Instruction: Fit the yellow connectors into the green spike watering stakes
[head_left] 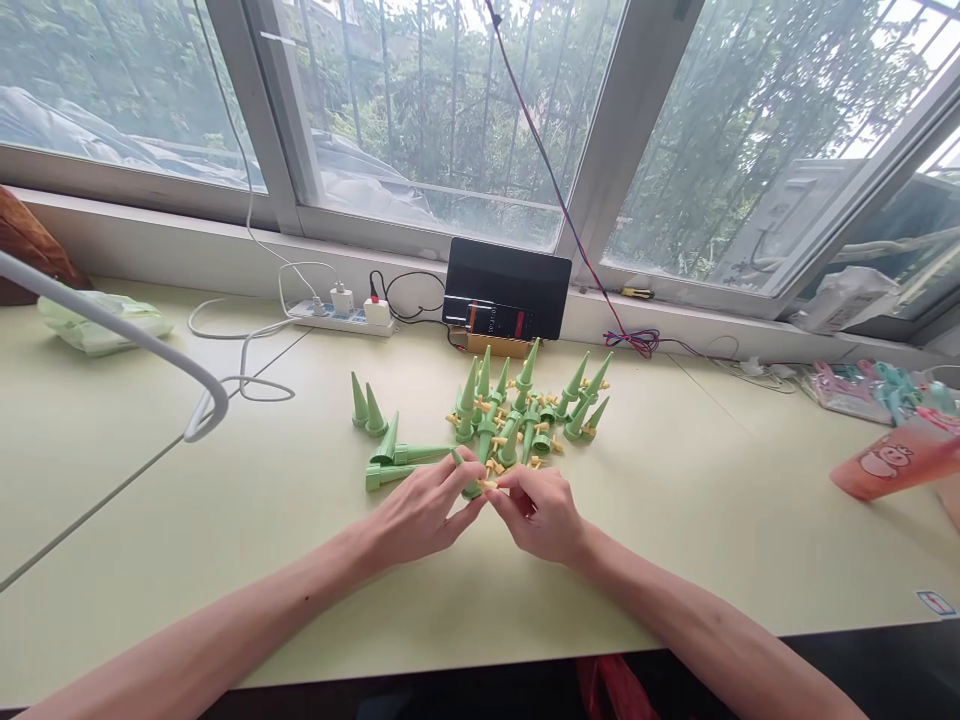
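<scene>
My left hand [431, 500] is closed around a green plastic watering spike [471, 490], with its tip poking out above the fingers. My right hand [544, 510] pinches a small yellow valve [487, 485] at the side of that spike, and the fingertips of both hands nearly meet. Just beyond the hands stands a cluster of green spikes [485, 435] with yellow valves on them, some upright and some tipped over. Left of the cluster, several plain green spikes [409, 455] lie beside my left hand. Two more upright spikes [361, 405] stand behind those.
A black tablet [510, 285] leans near the window behind the cluster. A power strip [345, 315] with cables lies at the back left. A pink cup [885, 465] tilts at the right, near packaged items [855, 390]. A white curved bar [142, 335] crosses the left side.
</scene>
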